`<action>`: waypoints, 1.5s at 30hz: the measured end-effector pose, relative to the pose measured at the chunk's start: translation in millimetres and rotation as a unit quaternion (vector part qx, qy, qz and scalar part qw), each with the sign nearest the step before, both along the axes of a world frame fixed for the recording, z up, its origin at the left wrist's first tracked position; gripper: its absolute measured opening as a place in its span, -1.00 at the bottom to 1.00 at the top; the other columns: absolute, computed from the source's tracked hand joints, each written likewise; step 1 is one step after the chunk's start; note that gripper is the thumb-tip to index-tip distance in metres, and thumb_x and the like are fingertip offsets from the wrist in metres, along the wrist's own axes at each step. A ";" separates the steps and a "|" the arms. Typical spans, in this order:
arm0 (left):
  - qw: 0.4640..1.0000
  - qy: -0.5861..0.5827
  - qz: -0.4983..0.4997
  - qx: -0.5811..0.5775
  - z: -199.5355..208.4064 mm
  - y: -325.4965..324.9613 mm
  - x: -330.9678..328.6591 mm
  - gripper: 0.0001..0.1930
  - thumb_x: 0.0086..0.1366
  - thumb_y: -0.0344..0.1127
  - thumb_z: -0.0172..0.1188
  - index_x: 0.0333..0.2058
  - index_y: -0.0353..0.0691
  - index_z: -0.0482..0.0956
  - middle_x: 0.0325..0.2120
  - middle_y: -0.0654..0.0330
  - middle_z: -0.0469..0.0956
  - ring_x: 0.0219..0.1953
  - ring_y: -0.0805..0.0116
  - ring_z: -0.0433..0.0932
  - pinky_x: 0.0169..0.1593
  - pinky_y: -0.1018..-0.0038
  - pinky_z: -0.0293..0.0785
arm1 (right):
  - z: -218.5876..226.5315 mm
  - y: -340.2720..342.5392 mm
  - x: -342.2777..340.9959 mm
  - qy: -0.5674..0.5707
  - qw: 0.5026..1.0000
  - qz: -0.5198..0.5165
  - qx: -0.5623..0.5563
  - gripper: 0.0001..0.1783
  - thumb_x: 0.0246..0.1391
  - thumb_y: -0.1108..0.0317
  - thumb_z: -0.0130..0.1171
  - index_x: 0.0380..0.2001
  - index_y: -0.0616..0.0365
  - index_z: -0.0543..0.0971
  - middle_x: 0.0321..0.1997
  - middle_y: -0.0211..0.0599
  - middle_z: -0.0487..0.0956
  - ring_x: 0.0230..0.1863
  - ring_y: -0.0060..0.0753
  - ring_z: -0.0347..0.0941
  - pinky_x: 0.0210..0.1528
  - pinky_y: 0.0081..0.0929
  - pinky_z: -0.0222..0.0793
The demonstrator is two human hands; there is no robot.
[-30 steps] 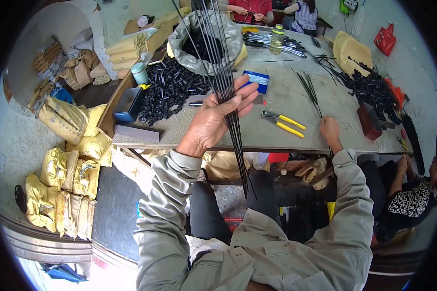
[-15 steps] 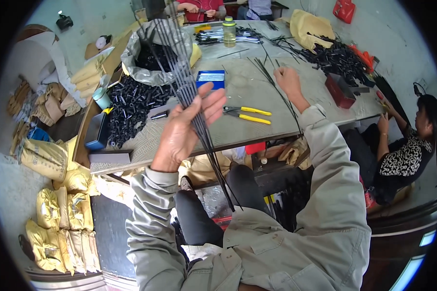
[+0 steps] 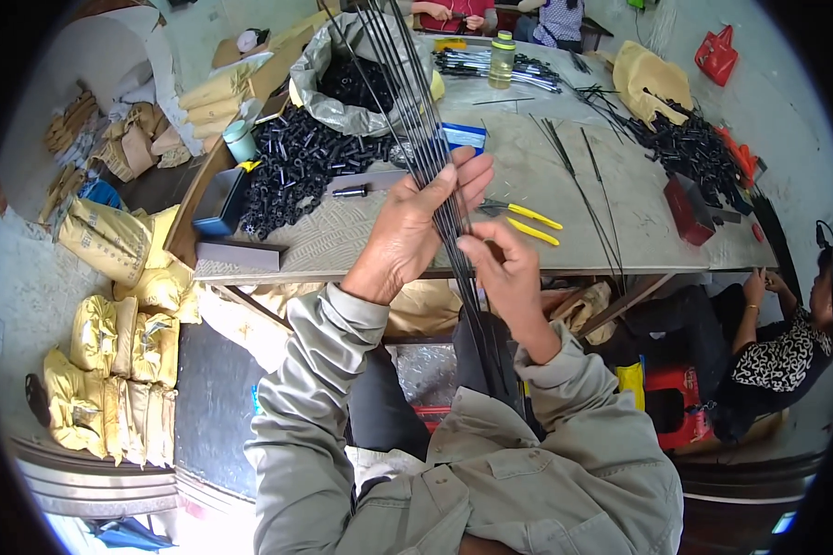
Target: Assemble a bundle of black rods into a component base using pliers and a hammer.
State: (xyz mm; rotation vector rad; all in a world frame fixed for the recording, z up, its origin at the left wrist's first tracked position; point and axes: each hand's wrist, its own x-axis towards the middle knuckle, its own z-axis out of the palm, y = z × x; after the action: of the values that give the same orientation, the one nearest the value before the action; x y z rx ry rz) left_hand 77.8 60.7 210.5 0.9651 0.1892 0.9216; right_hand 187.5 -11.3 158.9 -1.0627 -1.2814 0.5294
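Observation:
A bundle of thin black rods [image 3: 421, 129] stands tilted in front of me, its lower ends reaching down over my lap. My left hand [image 3: 403, 231] holds it, thumb across the rods and fingers behind them. Close beside the lower part of the bundle is my right hand [image 3: 512, 277], thumb and forefinger pinched against the rods; whether a single rod is in the pinch I cannot tell. Yellow-handled pliers [image 3: 534, 215] lie on the table just beyond my right hand. Farther right, several loose rods [image 3: 561, 148] are spread on the tabletop. A blue box [image 3: 463, 136] is partly hidden behind the bundle.
Small black parts [image 3: 296, 171] are heaped at left, beside a grey plastic bag [image 3: 310, 69] and a dark blue box [image 3: 220, 203]. At right stand a dark red box [image 3: 688, 211] and another black heap [image 3: 680, 148]. A co-worker [image 3: 777, 361] sits at right; others work across the table.
My right hand has come from over the loose rods on the table back to the bundle. The left hand still holds the bundle. The view has shifted, so the table appears farther right.

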 end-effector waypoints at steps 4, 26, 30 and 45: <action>1.000 -0.017 0.001 0.006 1.2 -3.0 -5.6 -0.56 0.30 -0.31 -0.09 0.08 -0.45 0.14 0.04 -0.12 0.27 0.09 0.14 0.30 0.16 0.34 0.23 | -3.4 5.0 -6.6 0.033 0.998 0.042 0.026 -0.89 0.00 0.47 0.14 -0.52 0.27 0.45 -0.62 -0.58 0.29 -0.59 -0.80 0.12 -0.58 -0.73 0.04; 0.733 0.336 0.446 0.389 7.5 -8.6 -71.1 -0.74 0.18 -0.37 0.12 -0.19 -0.43 0.46 -0.31 0.05 0.55 -0.27 0.42 0.53 -0.19 0.62 0.42 | 32.5 -27.7 -7.7 0.128 0.857 0.426 -0.262 -0.74 0.20 0.31 -0.16 -0.20 0.34 0.33 -0.46 -0.17 0.51 -0.59 -0.50 0.47 -0.56 -0.63 0.39; 0.916 0.203 0.258 0.230 -9.6 -1.0 -75.0 -0.66 0.18 -0.43 0.07 -0.07 -0.43 0.35 -0.26 0.02 0.53 -0.21 0.29 0.53 -0.09 0.52 0.41 | 30.0 -29.4 -12.8 0.153 0.812 0.497 -0.266 -0.72 0.20 0.32 -0.17 -0.16 0.35 0.31 -0.42 -0.14 0.52 -0.53 -0.44 0.50 -0.51 -0.61 0.42; 0.956 0.204 0.132 0.165 -32.6 22.7 -52.4 -0.65 0.22 -0.40 0.00 -0.01 -0.35 0.32 -0.07 -0.02 0.40 -0.19 0.32 0.49 -0.16 0.49 0.39 | 32.4 8.6 23.6 0.177 0.751 0.549 -0.320 -0.73 0.20 0.39 -0.20 -0.11 0.36 0.31 -0.41 -0.14 0.53 -0.46 -0.41 0.53 -0.43 -0.59 0.46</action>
State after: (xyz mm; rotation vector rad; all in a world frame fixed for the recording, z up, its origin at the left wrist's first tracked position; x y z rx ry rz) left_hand 25.5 83.4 177.9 1.4651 0.5381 1.0062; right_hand 211.1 -2.6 191.3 -0.5450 -1.2988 2.0904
